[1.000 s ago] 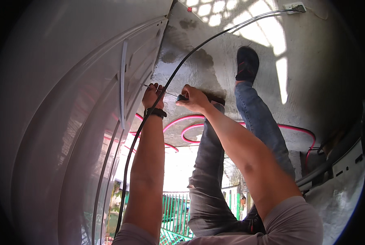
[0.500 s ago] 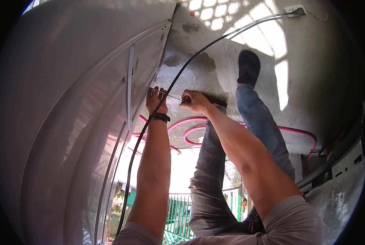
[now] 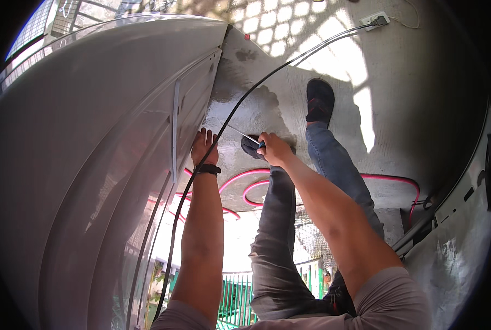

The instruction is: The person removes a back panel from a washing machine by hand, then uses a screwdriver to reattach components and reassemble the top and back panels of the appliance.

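With the left hand (image 3: pixel 203 147) spread flat on the white casing (image 3: pixel 91 165) and the right hand (image 3: pixel 273 148) fisted round a screwdriver (image 3: pixel 245 137) aimed at it, the tip could skid (black cable (image 3: pixel 240 104) crosses just there) and nick it.

We count two hands: the left hand (image 3: pixel 203 147) at about nine o'clock of the right hand (image 3: pixel 274 149). We see one screwdriver (image 3: pixel 244 136), one black cable (image 3: pixel 240 104), one pink hose (image 3: pixel 311 179) at six o'clock of the hands, one white wall socket (image 3: pixel 375 20) at one o'clock, two shoes (image 3: pixel 319 100), one black wristband (image 3: pixel 208 169), and one large white appliance panel (image 3: pixel 91 137) at nine o'clock.
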Motion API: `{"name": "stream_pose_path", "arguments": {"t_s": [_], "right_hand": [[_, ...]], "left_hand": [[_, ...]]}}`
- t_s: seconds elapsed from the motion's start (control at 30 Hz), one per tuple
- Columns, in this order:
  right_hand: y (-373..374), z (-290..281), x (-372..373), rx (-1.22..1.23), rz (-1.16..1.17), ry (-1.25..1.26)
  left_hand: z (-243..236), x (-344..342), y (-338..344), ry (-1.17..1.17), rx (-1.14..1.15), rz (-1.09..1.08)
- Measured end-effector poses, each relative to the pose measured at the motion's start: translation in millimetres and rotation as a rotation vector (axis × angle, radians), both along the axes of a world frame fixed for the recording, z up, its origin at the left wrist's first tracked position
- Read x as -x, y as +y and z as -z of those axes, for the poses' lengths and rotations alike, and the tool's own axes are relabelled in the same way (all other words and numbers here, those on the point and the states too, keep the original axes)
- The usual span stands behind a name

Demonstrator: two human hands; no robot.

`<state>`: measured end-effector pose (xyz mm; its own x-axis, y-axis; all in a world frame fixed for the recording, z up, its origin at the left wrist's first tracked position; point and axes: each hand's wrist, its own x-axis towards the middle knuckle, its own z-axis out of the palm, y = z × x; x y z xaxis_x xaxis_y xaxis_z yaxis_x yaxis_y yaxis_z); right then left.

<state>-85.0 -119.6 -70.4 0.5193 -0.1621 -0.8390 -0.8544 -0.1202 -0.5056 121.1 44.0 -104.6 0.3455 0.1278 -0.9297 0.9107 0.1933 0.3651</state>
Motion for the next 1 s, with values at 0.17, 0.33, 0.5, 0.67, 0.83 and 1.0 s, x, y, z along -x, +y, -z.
{"name": "stream_pose_path", "arguments": {"t_s": [0.17,0.33,0.5,0.67,0.83,1.0], "right_hand": [[-37.2,-38.1,18.6,-0.052,0.008,0.189],[-76.2,-75.8,42.9,-0.071,0.317,0.275],[-108.6,-132.5,58.8,-0.223,0.84,0.16],[-127.3,-198.5,65.9,-0.217,0.902,0.15],[-137.4,-255.9,75.1,-0.148,0.984,0.043],[-140.2,-337.2,39.4,-0.191,0.953,-0.034]], "left_hand": [[-53.1,32.5,-13.1,0.068,0.139,0.113],[-151.6,69.7,-58.3,-0.038,0.134,0.418],[-252.7,101.6,-76.6,-0.07,0.064,0.659],[-370.6,134.4,-73.4,-0.447,-0.06,1.113],[-545.8,93.6,-110.3,-0.859,-0.039,1.174],[-663.3,23.1,-77.6,-1.484,-0.617,1.232]]}}
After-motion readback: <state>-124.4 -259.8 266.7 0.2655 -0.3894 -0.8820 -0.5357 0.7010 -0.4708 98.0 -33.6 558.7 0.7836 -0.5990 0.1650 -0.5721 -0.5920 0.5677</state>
